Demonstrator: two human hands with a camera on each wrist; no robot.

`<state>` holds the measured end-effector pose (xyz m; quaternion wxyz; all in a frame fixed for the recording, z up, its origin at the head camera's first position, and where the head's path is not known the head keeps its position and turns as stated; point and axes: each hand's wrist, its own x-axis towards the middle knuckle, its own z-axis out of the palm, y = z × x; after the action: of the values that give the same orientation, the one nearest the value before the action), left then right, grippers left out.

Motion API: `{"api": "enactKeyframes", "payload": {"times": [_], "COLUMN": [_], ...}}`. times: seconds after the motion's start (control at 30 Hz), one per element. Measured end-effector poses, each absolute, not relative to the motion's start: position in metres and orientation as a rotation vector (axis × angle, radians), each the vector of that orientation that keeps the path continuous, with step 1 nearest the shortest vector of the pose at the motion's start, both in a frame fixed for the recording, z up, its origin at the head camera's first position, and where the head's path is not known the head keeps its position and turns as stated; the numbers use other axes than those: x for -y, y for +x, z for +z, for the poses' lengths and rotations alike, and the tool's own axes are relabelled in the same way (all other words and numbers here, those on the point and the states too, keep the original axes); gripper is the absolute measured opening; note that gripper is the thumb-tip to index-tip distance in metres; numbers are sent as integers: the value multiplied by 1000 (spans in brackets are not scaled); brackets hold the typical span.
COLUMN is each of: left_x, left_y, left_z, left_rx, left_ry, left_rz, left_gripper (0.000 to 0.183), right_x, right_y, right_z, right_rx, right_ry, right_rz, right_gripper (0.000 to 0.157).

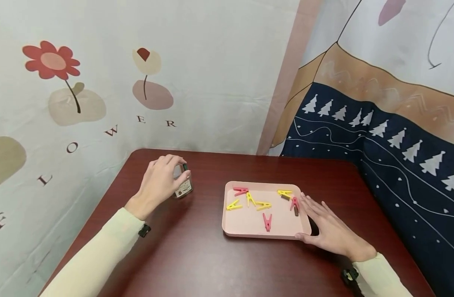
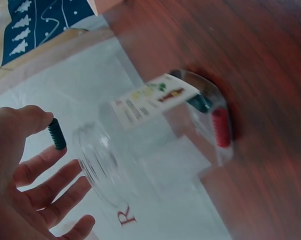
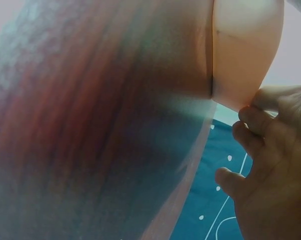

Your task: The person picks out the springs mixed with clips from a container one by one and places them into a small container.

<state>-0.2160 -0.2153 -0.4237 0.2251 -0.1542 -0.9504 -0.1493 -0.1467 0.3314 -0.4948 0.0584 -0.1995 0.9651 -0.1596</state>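
My left hand [image 1: 158,181] pinches a green ribbed cylinder [image 2: 56,134] between thumb and index finger, just off the mouth of a clear jar [image 2: 155,102] with a printed label. The other fingers are spread beside the jar's threaded neck. Near the jar's base lie a red ribbed piece [image 2: 220,127] and a green piece [image 2: 199,103]. At the right end of a pink tray [image 1: 231,225], my right hand [image 1: 329,231] rests against the rim, fingers extended along the side and thumb at the near corner. Pink clothespins [image 1: 267,222] and yellow clothespins [image 1: 263,205] lie in the tray.
Two brown ribbed pieces [image 1: 296,211] also lie at the tray's right side. Everything stands on a dark red-brown table [image 1: 208,264]. Printed cloth [image 1: 212,82] hangs behind the table, and a navy cloth with white trees [image 1: 379,165] hangs along the right.
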Motion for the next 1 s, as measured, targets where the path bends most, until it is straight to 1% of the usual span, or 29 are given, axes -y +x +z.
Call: {"api": "enactKeyframes", "payload": {"times": [0.17, 0.4, 0.77, 1.0], "left_x": [226, 236, 241, 240], "left_y": [-216, -215, -215, -214], "left_z": [-425, -428, -428, -426], "left_rx": [2630, 2647, 2645, 2670], "left_ry": [-380, -330, -333, -330], "left_rz": [-440, -452, -450, -447], "left_gripper": [25, 32, 26, 29], "right_x": [-333, -329, -328, -329], "right_y": [-145, -145, -146, -145], "right_z": [-492, -493, -495, -494], "right_rx": [-2920, -2917, -2928, -2934], "right_ry": [-582, -584, -608, -611], "right_rz": [-491, -499, -495, -491], "right_gripper": [118, 119, 118, 117]}}
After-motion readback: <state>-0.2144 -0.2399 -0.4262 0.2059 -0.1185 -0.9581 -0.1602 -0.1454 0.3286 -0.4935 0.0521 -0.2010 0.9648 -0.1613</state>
